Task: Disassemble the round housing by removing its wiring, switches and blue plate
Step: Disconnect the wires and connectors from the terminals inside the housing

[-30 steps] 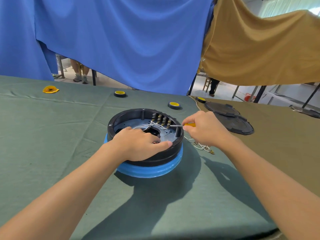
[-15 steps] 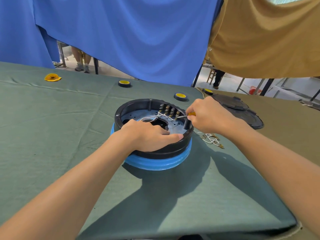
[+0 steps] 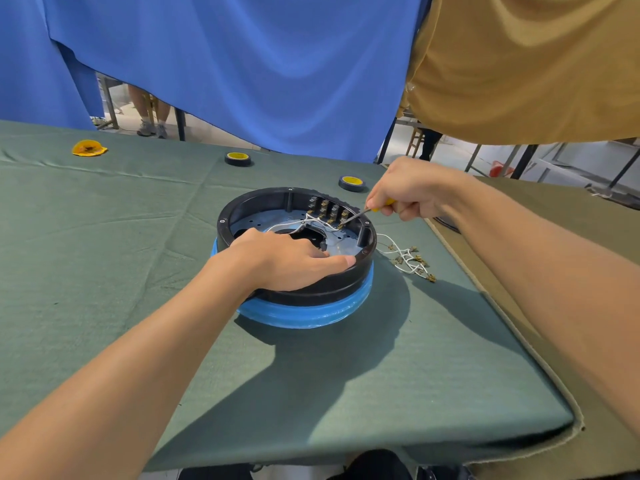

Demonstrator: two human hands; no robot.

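Round housing (image 3: 329,287), black-walled and open at the top, sits at the centre of the frame on a green cloth (image 3: 104,244), resting on a blue ring (image 3: 304,315) that shows below its near wall. Two bare forearms reach in from the bottom corners.

The left hand (image 3: 291,258) grips the near rim, with its thumb lying along the edge and its fingers curled down into the housing. Just beyond the fingers are a dark opening and a bluish-grey plate (image 3: 256,220) covering the floor. White wiring (image 3: 313,221) runs across the plate to a row of switches (image 3: 327,211) against the far wall.

The right hand (image 3: 412,192), right of centre, is closed round a yellow-handled screwdriver (image 3: 386,203), whose tip is at the rightmost switch.

A loose wire bundle (image 3: 408,259) lies on the cloth just right of the housing. Farther back lie two tape rolls (image 3: 351,183) (image 3: 237,159), and a yellow object (image 3: 89,147) sits at upper left. A blue curtain (image 3: 242,64) and a tan curtain (image 3: 519,64) hang behind.
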